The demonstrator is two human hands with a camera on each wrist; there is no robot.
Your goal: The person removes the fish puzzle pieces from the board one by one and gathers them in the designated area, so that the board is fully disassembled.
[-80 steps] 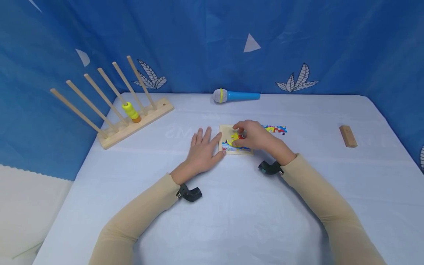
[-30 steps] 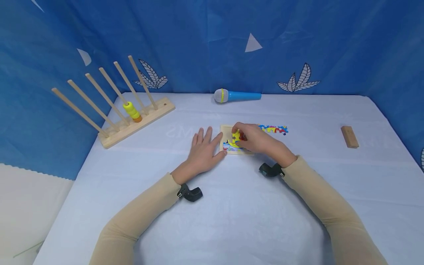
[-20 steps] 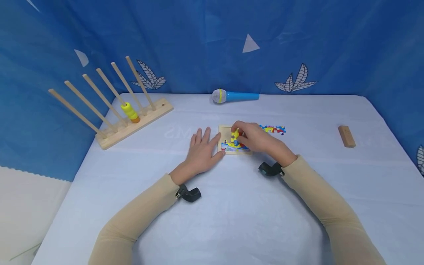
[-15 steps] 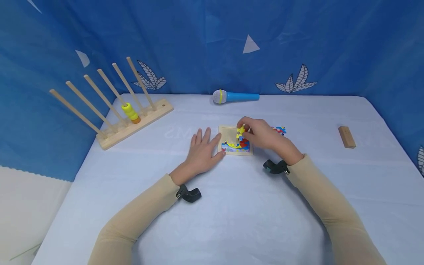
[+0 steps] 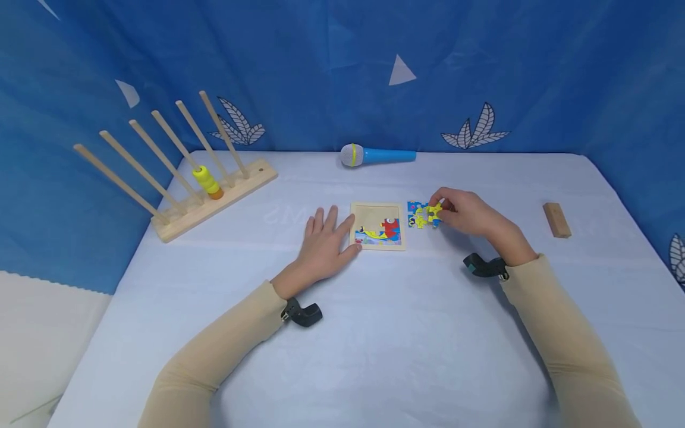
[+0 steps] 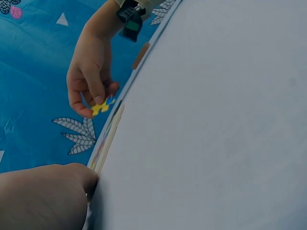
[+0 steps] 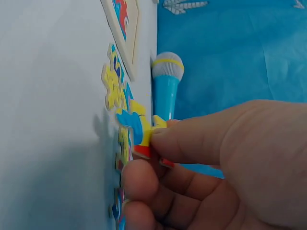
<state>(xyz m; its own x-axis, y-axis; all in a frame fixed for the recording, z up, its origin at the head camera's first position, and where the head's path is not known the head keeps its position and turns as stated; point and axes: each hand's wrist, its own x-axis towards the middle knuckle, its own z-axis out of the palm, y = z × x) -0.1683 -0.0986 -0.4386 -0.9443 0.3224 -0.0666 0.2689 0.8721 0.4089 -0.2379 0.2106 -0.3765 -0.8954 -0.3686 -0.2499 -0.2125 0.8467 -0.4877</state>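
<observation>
A small wooden puzzle tray (image 5: 377, 208) lies mid-table, its lower part filled with a colourful picture and its upper left showing bare wood. My left hand (image 5: 323, 246) rests spread beside it, thumb and index finger touching its left edge. Right of the tray, my right hand (image 5: 471, 214) pinches a yellow and blue jigsaw piece (image 5: 434, 211) between thumb and fingers. In the right wrist view this jigsaw piece (image 7: 139, 132) also shows red and is held tilted above the table. Loose jigsaw pieces (image 5: 417, 217) lie just under and beside it, partly hidden by the right hand.
A blue toy microphone (image 5: 382, 156) lies behind the tray. At the back left stands a wooden peg rack (image 5: 235, 189) with yellow and orange beads on one peg. A wooden block (image 5: 557, 220) lies far right. Blue cloth (image 5: 332, 77) hangs behind the table.
My right hand has moved off the tray to the right with the pinched jigsaw piece, over the loose pieces. The red part of the picture in the tray is uncovered. My left hand stays put.
</observation>
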